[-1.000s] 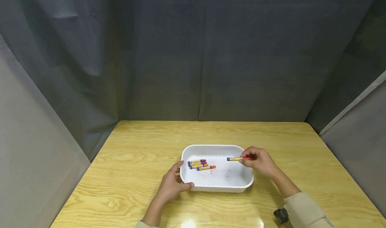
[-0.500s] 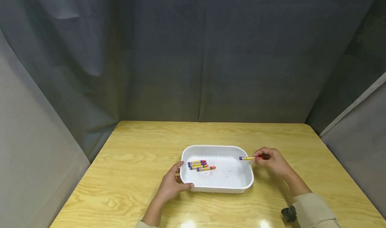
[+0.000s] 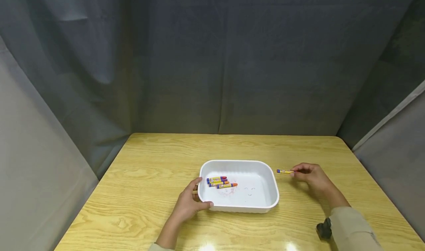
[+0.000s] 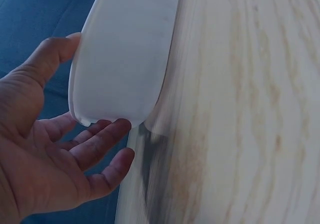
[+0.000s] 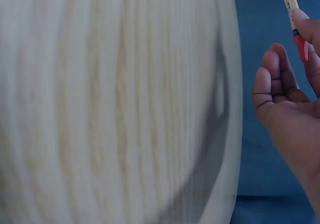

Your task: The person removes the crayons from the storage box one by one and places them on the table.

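Note:
A white tray [image 3: 270,177] sits mid-table with three crayons [image 3: 220,182] lying in its left half. My left hand [image 3: 190,203] holds the tray's near-left corner, thumb on the rim; the left wrist view shows the fingers [image 4: 95,149] under the tray's white wall [image 4: 125,59]. My right hand [image 3: 310,173] is to the right of the tray, above the table, pinching a yellow and blue crayon [image 3: 284,171] by its red end. That crayon [image 5: 291,14] pokes up between the fingertips in the right wrist view.
The wooden table [image 3: 149,158] is ringed by grey curtains [image 3: 212,59] at the back and sides. A black wrist device [image 3: 323,229] sits on my right sleeve. Faint scribbles mark the tray floor [image 3: 249,190].
My right hand has carried the crayon rightward, from above the tray's right half to outside its right rim. The left hand and tray have stayed put.

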Tool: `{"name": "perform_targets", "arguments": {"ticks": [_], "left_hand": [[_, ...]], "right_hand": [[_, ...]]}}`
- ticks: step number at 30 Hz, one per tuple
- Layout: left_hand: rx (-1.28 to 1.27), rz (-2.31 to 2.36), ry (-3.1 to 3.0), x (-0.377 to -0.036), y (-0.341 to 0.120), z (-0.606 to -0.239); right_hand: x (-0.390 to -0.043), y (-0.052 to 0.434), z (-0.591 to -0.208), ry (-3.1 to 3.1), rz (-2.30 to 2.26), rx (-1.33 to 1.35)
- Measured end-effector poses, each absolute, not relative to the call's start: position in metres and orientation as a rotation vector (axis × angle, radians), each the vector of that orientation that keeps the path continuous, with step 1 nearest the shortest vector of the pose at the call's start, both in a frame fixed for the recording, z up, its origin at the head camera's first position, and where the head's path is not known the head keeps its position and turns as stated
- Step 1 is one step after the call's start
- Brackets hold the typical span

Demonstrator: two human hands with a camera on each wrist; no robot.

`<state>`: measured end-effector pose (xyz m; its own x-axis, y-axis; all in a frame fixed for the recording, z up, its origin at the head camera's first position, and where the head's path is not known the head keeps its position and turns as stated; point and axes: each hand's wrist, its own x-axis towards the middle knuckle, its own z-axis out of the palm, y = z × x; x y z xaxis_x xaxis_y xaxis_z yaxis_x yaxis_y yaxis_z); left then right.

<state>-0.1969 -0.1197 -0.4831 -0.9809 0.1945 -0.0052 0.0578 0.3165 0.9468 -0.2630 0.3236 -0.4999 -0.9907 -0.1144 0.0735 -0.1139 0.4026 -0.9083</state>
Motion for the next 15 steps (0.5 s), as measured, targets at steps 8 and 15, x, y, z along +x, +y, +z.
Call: {"name": "perform_targets", "arguments": {"ticks": [8,15], "left_hand": [[0.26,1.743,2.452,-0.197,-0.12,-0.483],[0.264,1.783,2.414,-0.194,-0.121,-0.475]], "right_hand": [[-0.276,0.334,-0.511,2.634,-1.611,-0.077],[-0.285,0.333,-0.517,2.653,-1.563,-0.026]]}}
